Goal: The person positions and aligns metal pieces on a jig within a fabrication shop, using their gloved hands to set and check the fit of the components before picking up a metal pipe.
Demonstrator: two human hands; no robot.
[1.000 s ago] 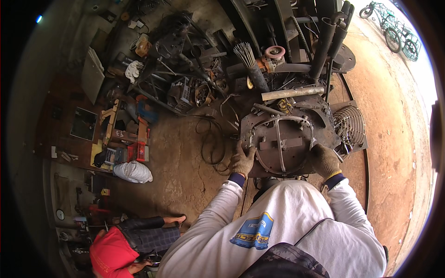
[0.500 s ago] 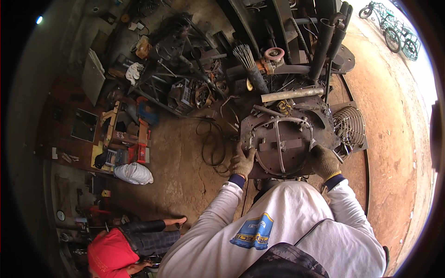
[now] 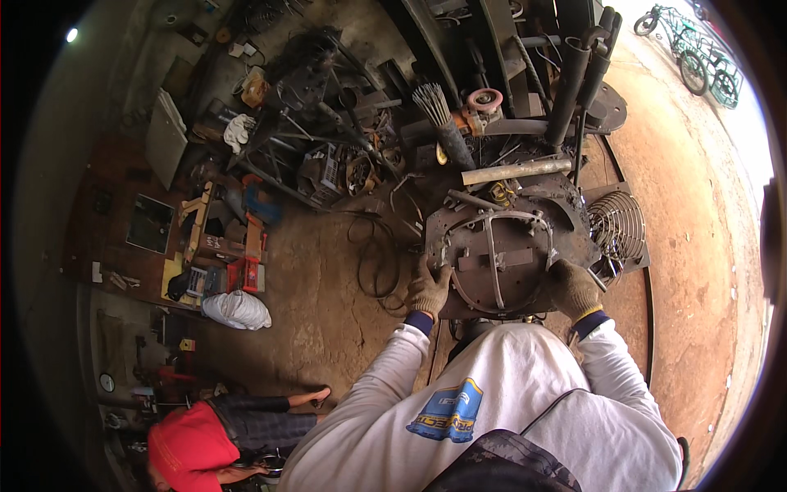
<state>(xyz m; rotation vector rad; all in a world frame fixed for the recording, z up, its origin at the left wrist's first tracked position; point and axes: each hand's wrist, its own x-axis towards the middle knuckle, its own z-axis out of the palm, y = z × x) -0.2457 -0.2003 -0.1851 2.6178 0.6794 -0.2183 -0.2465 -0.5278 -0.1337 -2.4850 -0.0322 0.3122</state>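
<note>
A round metal frame [image 3: 493,246] with a bar across its middle lies on a dark steel worktable [image 3: 467,283] in front of me. My left hand [image 3: 428,289], in a knitted work glove, grips the frame's left rim with thumb and fingers closed. On the opposite side my right hand [image 3: 576,289], gloved too, is curled against the right rim; its fingertips are partly hidden. A flat rectangular steel piece [image 3: 516,257] shows inside the ring, under the bar.
Beyond the frame lie a metal bar [image 3: 516,170], a tube of welding rods [image 3: 447,127] and an angle grinder [image 3: 475,115]. A wire fan guard [image 3: 616,228] is right of the table. Cable [image 3: 377,279] coils on the left floor. A person in red [image 3: 193,447] bends at lower left.
My hands and the round frame stay almost where they were. The person in red has shifted slightly left and lower.
</note>
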